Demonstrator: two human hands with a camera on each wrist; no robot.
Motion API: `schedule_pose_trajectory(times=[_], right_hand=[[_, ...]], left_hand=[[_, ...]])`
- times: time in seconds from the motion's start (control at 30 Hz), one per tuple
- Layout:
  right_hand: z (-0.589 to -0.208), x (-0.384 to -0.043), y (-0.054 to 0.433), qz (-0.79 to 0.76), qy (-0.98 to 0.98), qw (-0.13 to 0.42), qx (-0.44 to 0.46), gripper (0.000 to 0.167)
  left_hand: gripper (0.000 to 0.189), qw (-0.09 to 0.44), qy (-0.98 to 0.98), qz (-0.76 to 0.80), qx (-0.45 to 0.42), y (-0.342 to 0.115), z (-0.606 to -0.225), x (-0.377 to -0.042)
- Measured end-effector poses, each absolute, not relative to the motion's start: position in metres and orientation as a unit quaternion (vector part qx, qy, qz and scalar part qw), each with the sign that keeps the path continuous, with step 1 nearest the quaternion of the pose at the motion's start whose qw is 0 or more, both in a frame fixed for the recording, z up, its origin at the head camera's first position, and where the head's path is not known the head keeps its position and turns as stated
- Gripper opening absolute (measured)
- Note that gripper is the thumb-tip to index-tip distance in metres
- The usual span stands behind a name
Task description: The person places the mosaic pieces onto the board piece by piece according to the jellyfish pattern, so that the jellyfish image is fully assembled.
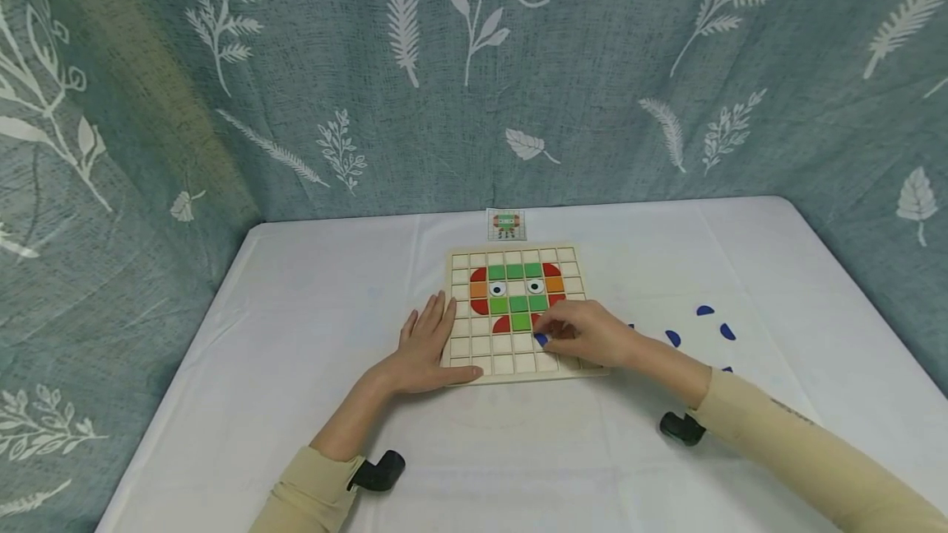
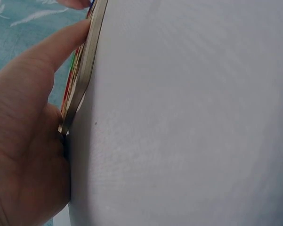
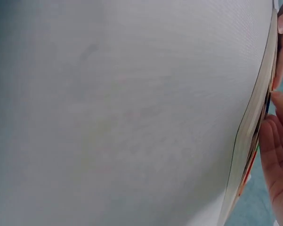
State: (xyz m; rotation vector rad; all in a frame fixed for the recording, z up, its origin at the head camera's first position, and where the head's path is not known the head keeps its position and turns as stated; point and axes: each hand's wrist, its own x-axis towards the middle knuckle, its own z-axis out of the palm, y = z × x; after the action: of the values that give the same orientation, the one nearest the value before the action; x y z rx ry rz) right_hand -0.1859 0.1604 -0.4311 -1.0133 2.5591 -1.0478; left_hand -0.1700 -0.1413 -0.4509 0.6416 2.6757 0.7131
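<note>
A wooden grid board (image 1: 481, 345) lies on the white table, with red, green and orange tiles and two eye tiles forming a face-like pattern. My left hand (image 1: 424, 352) rests at its left edge, fingers straight and spread, thumb over the near left corner. In the left wrist view the thumb (image 2: 66, 42) lies along the board's edge. My right hand (image 1: 592, 332) pinches a blue half-round tile (image 1: 541, 339) between thumb and fingers, low over the grid below the green and red tiles. It covers part of the board's right side.
Several blue half-round tiles (image 1: 705, 310) lie on the table right of the board, some partly behind the right forearm. A small picture card (image 1: 507, 224) with a figure sits beyond the board's far edge. A patterned curtain (image 1: 444, 146) hangs behind the table.
</note>
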Motion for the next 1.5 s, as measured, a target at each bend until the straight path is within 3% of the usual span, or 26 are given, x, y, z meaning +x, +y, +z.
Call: schedule_pose_trajectory(times=[0.27, 0.5, 0.67, 1.1, 1.5], right_hand=[[-0.415, -0.179, 0.217, -0.302, 0.904, 0.072, -0.295, 0.017], [-0.412, -0.165, 0.292, -0.259, 0.921, 0.1, -0.272, 0.03], [-0.42, -0.159, 0.309, -0.295, 0.911, 0.089, -0.275, 0.029], [-0.434, -0.164, 0.289, -0.345, 0.899, 0.063, -0.263, 0.026], [-0.43, -0.163, 0.181, -0.383, 0.85, 0.125, -0.34, 0.024]], left_hand=[[0.111, 0.153, 0.929, 0.255, 0.222, -0.141, -0.45, -0.17], [0.111, 0.155, 0.929, 0.254, 0.218, -0.14, -0.448, -0.169], [0.11, 0.158, 0.931, 0.251, 0.215, -0.141, -0.448, -0.169], [0.111, 0.152, 0.93, 0.254, 0.219, -0.141, -0.448, -0.168], [0.11, 0.154, 0.93, 0.25, 0.223, -0.142, -0.45, -0.17]])
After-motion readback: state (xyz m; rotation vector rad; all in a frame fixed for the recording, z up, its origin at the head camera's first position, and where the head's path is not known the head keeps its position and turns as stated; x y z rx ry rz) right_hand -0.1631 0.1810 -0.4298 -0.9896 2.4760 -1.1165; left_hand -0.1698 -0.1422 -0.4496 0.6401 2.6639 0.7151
